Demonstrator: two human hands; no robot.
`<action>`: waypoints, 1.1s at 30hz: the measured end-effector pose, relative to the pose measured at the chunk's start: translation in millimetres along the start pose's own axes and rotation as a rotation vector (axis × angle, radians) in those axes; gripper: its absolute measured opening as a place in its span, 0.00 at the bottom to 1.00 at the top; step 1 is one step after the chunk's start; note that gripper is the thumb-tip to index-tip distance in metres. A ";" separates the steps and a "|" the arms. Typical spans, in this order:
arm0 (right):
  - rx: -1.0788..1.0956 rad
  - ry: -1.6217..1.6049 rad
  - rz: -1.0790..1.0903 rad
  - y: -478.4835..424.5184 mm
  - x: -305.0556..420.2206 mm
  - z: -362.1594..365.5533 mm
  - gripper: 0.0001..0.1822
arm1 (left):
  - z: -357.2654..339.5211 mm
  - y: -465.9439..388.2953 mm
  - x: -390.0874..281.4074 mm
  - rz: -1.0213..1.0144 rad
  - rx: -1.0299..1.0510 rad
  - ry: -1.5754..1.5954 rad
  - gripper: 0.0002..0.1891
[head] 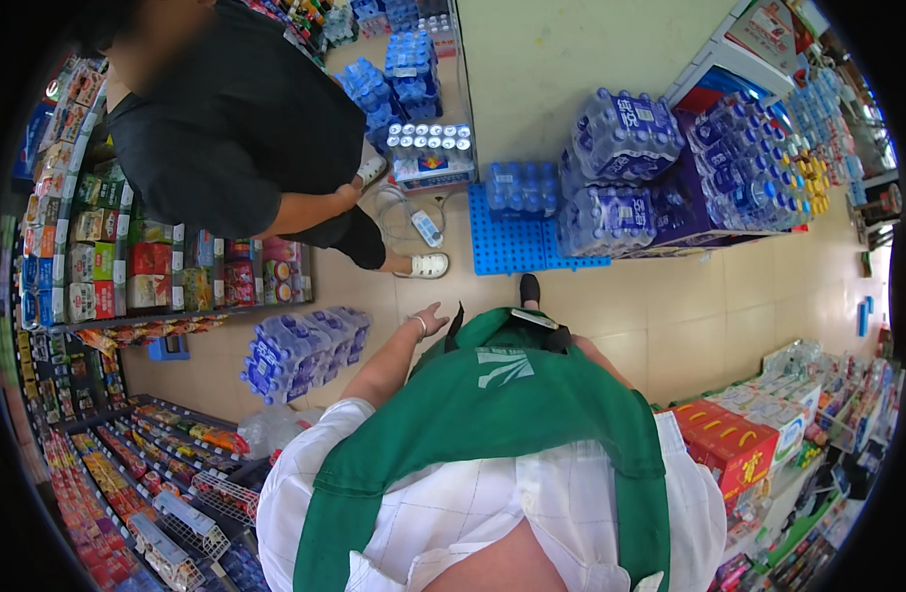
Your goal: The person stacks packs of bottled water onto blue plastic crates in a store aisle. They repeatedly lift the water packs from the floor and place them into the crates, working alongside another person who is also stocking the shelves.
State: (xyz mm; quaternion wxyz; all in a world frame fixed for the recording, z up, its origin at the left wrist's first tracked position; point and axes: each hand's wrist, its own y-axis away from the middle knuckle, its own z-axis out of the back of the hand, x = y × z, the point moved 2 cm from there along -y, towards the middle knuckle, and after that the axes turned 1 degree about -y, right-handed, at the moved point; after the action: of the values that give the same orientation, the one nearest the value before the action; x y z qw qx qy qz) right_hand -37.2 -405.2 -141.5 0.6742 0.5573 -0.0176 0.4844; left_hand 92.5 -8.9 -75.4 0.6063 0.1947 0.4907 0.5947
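Observation:
My left hand (432, 320) hangs beside the green apron (453, 414), fingers apart and holding nothing, a bracelet at its wrist. On the floor left of it stand shrink-wrapped packs of bottled water (305, 351). Only the forearm of my right arm shows; the apron hides that hand. A flat, phone-like object (534, 318) sticks out at the top of the apron's front. Ahead, more wrapped bottle packs (608, 214) are stacked by a blue plastic floor pallet (508, 244), on which a smaller pack of blue-capped bottles (523, 189) rests.
Another person (238, 133) in dark clothes stands ahead left beside shelves of packaged food (157, 274). A white power strip (427, 228) with its cable lies on the floor near a carton of cans (432, 152). Snack racks (142, 473) are at left, red gift boxes (726, 451) at right.

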 end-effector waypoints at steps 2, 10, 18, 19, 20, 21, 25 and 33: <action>0.012 0.079 0.032 7.9 11.7 5.7 0.20 | -2.7 5.2 0.4 0.007 -0.009 -0.052 0.34; -0.033 0.085 0.012 24.0 37.0 18.7 0.20 | -5.2 9.4 -2.2 -0.005 -0.018 -0.012 0.34; -0.025 0.024 -0.038 18.5 15.9 9.0 0.17 | -6.2 9.9 -7.9 0.011 0.000 -0.007 0.34; -0.027 0.016 -0.038 17.6 12.7 7.6 0.17 | -6.3 9.7 -8.4 0.008 -0.001 -0.006 0.34; -0.033 -0.019 -0.047 15.8 7.1 5.7 0.17 | -6.0 8.8 -10.2 0.002 0.001 -0.007 0.34; -0.040 -0.056 -0.057 14.1 1.7 3.6 0.17 | -5.5 7.6 -12.4 -0.005 0.003 -0.009 0.34; -0.004 0.047 -0.069 17.5 9.5 7.1 0.17 | -4.2 14.8 -16.9 0.016 0.022 0.010 0.35; -0.055 -0.057 -0.069 16.4 -5.7 0.6 0.17 | -1.5 11.7 -29.4 0.051 0.070 0.001 0.34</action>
State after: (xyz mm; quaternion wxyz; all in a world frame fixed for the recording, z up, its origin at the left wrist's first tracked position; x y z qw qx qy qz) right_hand -50.9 -410.7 -132.5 0.7047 0.5523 -0.0311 0.4442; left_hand 90.6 -33.7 -55.8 0.5836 0.2279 0.5064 0.5925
